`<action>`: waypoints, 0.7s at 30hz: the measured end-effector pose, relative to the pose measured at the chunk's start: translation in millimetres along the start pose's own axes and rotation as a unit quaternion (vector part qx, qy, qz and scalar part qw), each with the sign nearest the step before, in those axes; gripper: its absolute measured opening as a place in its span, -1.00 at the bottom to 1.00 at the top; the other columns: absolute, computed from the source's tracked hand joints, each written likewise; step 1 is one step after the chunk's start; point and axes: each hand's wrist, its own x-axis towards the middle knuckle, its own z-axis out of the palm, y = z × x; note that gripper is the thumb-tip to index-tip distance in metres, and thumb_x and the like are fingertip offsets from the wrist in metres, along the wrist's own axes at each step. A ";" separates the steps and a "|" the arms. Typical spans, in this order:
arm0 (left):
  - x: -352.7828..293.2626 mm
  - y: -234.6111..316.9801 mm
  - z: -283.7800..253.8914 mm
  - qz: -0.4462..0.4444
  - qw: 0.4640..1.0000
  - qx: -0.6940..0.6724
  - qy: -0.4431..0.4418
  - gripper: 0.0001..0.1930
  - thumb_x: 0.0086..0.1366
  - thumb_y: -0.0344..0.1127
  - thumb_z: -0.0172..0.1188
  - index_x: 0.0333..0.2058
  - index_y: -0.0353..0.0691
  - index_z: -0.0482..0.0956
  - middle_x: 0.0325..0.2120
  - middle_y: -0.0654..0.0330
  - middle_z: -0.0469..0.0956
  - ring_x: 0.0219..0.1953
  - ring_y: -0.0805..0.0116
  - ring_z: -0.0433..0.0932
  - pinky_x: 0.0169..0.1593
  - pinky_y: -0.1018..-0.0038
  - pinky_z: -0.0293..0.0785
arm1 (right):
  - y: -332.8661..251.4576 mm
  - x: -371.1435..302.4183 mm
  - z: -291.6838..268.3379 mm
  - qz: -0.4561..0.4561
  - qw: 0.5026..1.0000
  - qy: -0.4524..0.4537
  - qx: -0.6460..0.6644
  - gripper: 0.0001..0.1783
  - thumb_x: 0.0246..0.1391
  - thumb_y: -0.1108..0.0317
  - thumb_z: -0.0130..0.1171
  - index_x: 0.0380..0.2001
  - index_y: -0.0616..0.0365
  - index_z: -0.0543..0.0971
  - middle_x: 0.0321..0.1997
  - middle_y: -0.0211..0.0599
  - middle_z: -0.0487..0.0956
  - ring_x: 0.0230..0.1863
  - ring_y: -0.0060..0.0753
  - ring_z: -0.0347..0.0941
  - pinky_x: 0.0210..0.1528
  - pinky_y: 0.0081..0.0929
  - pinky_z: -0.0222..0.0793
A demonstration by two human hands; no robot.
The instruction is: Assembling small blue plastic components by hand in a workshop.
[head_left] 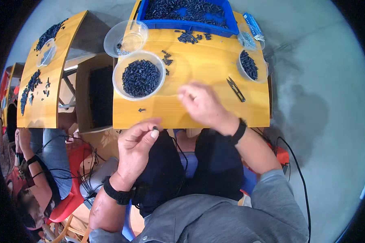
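My left hand [137,142] is at the table's front edge, thumb and finger pinched on a small black part [155,128]. Over the front of the tabletop, my right hand [205,106] is blurred, its fingers curled together; whatever they may hold is hidden. A clear round tub [160,87] full of small black parts [140,79] stands beyond my left hand. One loose dark piece [141,109] lies between that tub and the table edge. To the right of my right hand lie black thread snips [236,89].
A blue bin [186,28] heaped with black parts stands at the back. Clear tubs [117,38] sit at the back left and right [263,73]. Loose parts [188,37] lie before the bin. On the left are a cardboard box [84,97], another table [40,109] and a seated person [36,178].
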 end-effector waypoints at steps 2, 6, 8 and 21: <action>-1.1 3.0 3.2 -0.028 0.999 -0.007 -0.015 -0.89 0.25 -0.55 0.10 -0.27 -0.35 0.56 -0.19 0.08 0.58 -0.23 0.41 0.56 -0.13 0.53 0.47 | 36.6 12.9 -23.6 -0.021 0.957 0.058 -0.284 -0.85 -0.03 0.49 0.00 -0.35 0.31 0.48 -0.39 -0.07 0.51 -0.42 -0.10 0.52 -0.34 -0.27 0.49; 0.1 -1.1 6.4 -0.082 0.995 0.008 -0.055 -0.90 0.26 -0.53 0.09 -0.27 -0.34 0.55 -0.35 0.14 0.63 -0.36 0.45 0.58 -0.23 0.55 0.50 | 85.1 32.7 -56.1 0.121 0.867 0.056 -0.480 -0.83 -0.06 0.50 -0.01 -0.37 0.35 0.49 -0.38 0.00 0.53 -0.36 -0.02 0.53 -0.39 -0.19 0.49; 1.3 -4.3 5.9 -0.097 0.993 0.009 -0.060 -0.90 0.25 -0.54 0.09 -0.27 -0.34 0.55 -0.37 0.15 0.63 -0.36 0.46 0.58 -0.24 0.56 0.50 | 100.2 34.3 -59.6 0.119 0.868 0.044 -0.480 -0.82 -0.08 0.49 0.02 -0.39 0.37 0.51 -0.39 0.03 0.54 -0.35 0.00 0.53 -0.40 -0.20 0.50; 3.2 -5.8 3.0 -0.058 0.972 0.216 -0.069 -0.96 0.11 -0.52 0.22 -0.47 -0.38 0.55 -0.61 0.32 0.53 -0.56 0.61 0.42 -0.46 0.62 0.33 | 115.7 32.3 -44.6 0.160 0.865 0.011 -0.475 -0.78 -0.13 0.47 0.06 -0.44 0.46 0.55 -0.42 0.15 0.57 -0.32 -0.01 0.55 -0.40 -0.25 0.52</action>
